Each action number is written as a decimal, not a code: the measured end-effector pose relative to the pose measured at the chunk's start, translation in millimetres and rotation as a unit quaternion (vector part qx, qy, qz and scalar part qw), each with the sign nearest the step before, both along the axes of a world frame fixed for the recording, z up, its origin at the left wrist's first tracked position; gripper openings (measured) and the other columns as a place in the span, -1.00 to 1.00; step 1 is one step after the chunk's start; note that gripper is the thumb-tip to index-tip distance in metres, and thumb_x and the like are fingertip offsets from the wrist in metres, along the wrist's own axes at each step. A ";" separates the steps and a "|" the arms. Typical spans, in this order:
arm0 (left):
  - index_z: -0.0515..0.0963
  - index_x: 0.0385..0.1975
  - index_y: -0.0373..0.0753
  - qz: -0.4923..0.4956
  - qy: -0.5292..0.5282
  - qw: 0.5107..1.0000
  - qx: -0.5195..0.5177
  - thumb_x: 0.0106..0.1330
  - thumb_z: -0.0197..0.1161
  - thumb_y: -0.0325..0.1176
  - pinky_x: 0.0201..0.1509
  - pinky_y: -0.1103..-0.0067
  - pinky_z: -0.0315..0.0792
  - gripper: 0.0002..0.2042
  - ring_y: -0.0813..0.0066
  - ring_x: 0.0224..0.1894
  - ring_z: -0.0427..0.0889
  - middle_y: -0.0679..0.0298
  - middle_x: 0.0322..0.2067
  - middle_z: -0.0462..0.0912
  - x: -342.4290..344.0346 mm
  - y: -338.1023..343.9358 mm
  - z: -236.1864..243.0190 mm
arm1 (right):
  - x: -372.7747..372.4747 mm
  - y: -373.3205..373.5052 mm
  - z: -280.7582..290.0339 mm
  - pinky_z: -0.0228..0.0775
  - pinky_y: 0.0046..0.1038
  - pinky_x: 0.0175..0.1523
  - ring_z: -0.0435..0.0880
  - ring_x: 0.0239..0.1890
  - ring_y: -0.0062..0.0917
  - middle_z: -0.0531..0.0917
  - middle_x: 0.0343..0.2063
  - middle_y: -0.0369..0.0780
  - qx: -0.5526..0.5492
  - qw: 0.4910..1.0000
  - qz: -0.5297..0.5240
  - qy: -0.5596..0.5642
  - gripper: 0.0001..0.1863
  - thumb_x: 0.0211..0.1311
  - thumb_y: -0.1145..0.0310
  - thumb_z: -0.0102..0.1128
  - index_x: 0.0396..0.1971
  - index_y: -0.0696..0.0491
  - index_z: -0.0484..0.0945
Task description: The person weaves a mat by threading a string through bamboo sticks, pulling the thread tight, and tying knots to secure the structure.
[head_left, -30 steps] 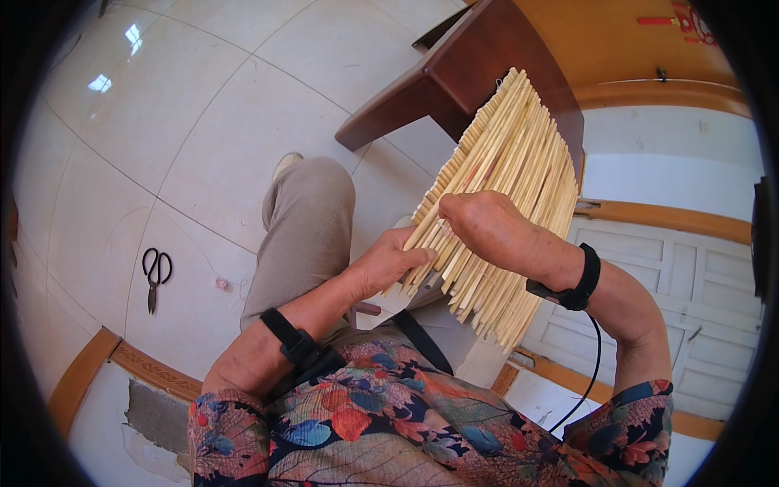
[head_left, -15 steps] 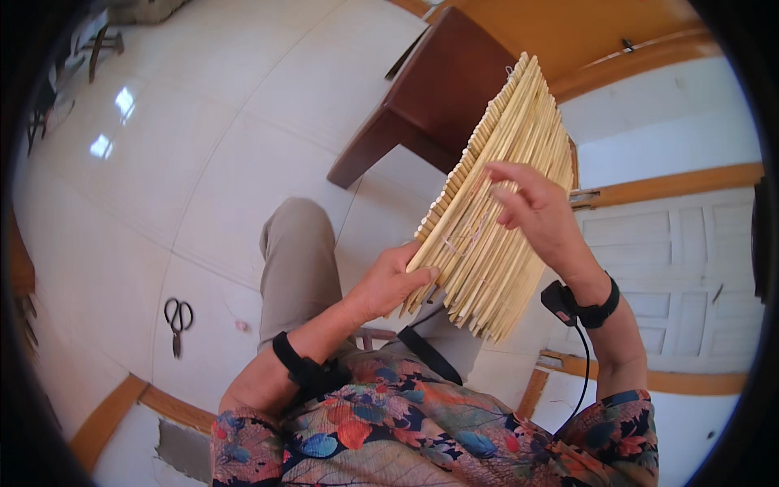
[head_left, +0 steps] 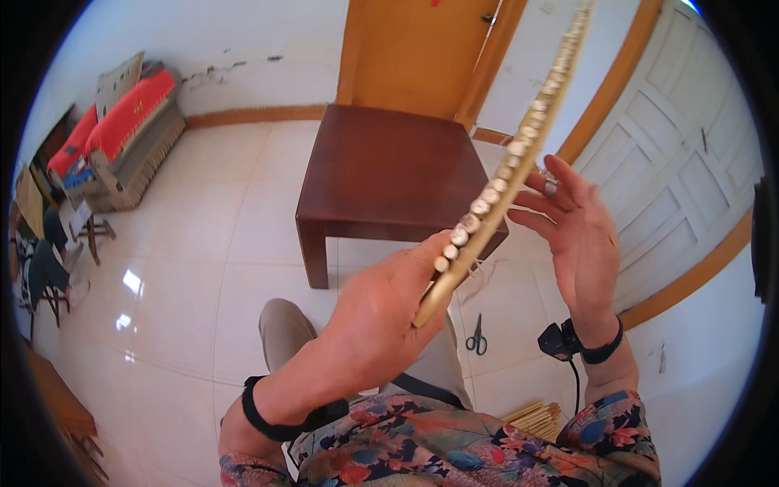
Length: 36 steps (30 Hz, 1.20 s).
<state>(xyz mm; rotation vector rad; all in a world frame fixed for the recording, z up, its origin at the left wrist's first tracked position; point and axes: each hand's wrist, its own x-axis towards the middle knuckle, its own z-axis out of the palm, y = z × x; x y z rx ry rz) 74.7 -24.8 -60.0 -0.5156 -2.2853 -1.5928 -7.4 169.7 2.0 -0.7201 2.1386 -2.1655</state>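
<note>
A stiff mat of pale straw-coloured stalks (head_left: 497, 185) bound side by side is held up nearly edge-on, a row of round cut ends facing me. My left hand (head_left: 377, 308) is closed round its lower end, thumb on the near side. To the right of the mat, my right hand (head_left: 580, 239) is open with the fingers spread, a ring on one of them. Its fingertips are close to the mat's right face; whether they touch cannot be made out. Thin pinkish thread (head_left: 480, 272) hangs from the mat near its lower end.
A low dark red-brown table (head_left: 389, 170) stands ahead. Scissors (head_left: 477, 337) lie on the tiled floor beyond my lap. More stalks (head_left: 534, 418) lie low at the right. A red-covered sofa (head_left: 134, 122) and another person's legs (head_left: 47, 264) are at the left.
The mat has turned from showing its broad face to nearly edge-on and come higher and closer. My right hand has moved off its face to the right side. The view has swung round and up.
</note>
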 end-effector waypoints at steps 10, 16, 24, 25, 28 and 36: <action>0.30 -0.07 -0.58 0.102 0.313 0.864 -0.381 -0.08 0.09 -0.53 -0.23 0.49 0.33 -0.52 0.25 -0.28 0.48 -0.12 -0.11 0.45 8.7 7.1 4.6 | 46.3 13.5 -47.0 0.12 -0.26 0.20 0.28 0.14 -0.36 0.33 0.08 -0.15 -0.309 0.946 0.072 -0.072 -0.30 0.21 -0.14 -0.21 0.13 0.15 0.14; 0.31 -0.08 -0.54 0.096 0.203 0.856 -0.466 -0.01 0.03 -0.48 -0.20 0.51 0.29 -0.56 0.32 -0.28 0.44 -0.08 -0.08 0.43 7.4 10.1 -63.7 | 23.9 -0.6 -133.0 0.18 -0.30 0.14 0.31 0.11 -0.47 0.37 0.04 -0.20 -0.334 0.895 0.016 -0.294 -0.47 0.22 0.08 -0.06 0.09 0.10 0.19; 0.31 0.00 -0.39 0.125 0.040 0.887 -0.443 -0.09 0.21 -0.44 0.08 0.35 0.17 -0.45 0.23 -0.01 0.39 0.04 0.03 0.38 39.0 19.8 -97.4 | 33.9 -3.6 -184.9 0.09 -0.29 0.21 0.31 0.12 -0.40 0.38 0.05 -0.17 -0.358 0.845 -0.027 -0.396 -0.56 0.21 0.30 -0.16 0.07 0.15 0.22; 0.31 0.01 -0.35 0.146 -0.002 0.907 -0.396 -0.15 0.29 -0.45 0.17 0.29 0.10 -0.40 0.20 0.03 0.36 0.05 0.05 0.37 46.9 17.4 -86.4 | 33.9 -2.1 -184.8 0.09 -0.29 0.21 0.31 0.12 -0.40 0.38 0.05 -0.17 -0.360 0.841 -0.032 -0.403 -0.56 0.21 0.30 -0.16 0.07 0.15 0.22; 0.41 -0.16 -0.37 0.189 0.010 0.950 -0.249 -0.12 0.26 -0.54 0.05 0.35 0.28 -0.58 0.25 -0.07 0.45 0.10 -0.12 0.50 81.1 -1.0 -82.3 | 31.8 -0.6 -184.1 0.09 -0.30 0.21 0.31 0.13 -0.41 0.37 0.06 -0.18 -0.369 0.847 -0.044 -0.380 -0.55 0.20 0.30 -0.15 0.08 0.15 0.21; 0.41 -0.21 -0.35 0.181 -0.353 0.809 0.433 0.37 -0.18 -0.13 -0.09 0.44 0.41 -0.62 0.28 -0.17 0.51 0.12 -0.28 0.52 96.3 -31.4 -141.0 | 27.6 4.0 -189.7 0.11 -0.30 0.21 0.32 0.12 -0.40 0.37 0.05 -0.18 -0.363 0.840 -0.033 -0.402 -0.54 0.21 0.30 -0.15 0.09 0.15 0.19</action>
